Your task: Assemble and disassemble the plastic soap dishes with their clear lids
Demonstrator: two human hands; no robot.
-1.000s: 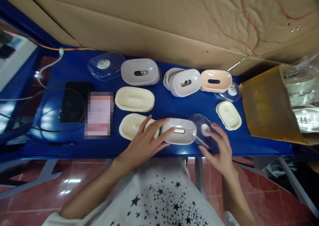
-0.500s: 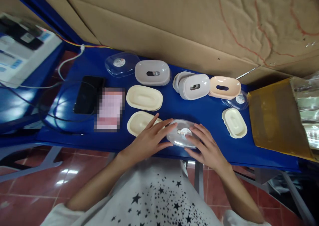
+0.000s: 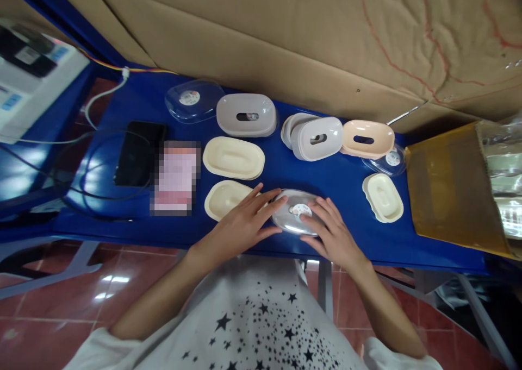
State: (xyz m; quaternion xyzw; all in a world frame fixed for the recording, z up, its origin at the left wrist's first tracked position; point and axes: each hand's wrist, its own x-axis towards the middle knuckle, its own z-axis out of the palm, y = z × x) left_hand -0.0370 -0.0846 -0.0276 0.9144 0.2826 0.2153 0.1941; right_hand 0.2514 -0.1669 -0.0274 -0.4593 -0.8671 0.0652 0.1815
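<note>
An oval dish under a clear lid (image 3: 294,224) with a round sticker lies near the front edge of the blue table. My left hand (image 3: 240,220) touches its left end, fingers spread, and partly covers a cream oval tray (image 3: 220,199). On the lid's right end rest the fingertips of my right hand (image 3: 336,234), also spread. Another cream tray (image 3: 234,158) lies just behind. Farther back are a grey dish (image 3: 246,114), a pale grey dish (image 3: 320,139) leaning on others, and a peach dish (image 3: 368,138).
A clear lid (image 3: 193,101) lies at the back left, near a black phone-like object (image 3: 138,154) and cables. At right are a small cream piece (image 3: 382,197), another clear lid (image 3: 391,160) and an open cardboard box (image 3: 444,188). Cardboard lines the back.
The view has shifted slightly. Both hands stay on the lidded dish, with almost no change in their pose.
</note>
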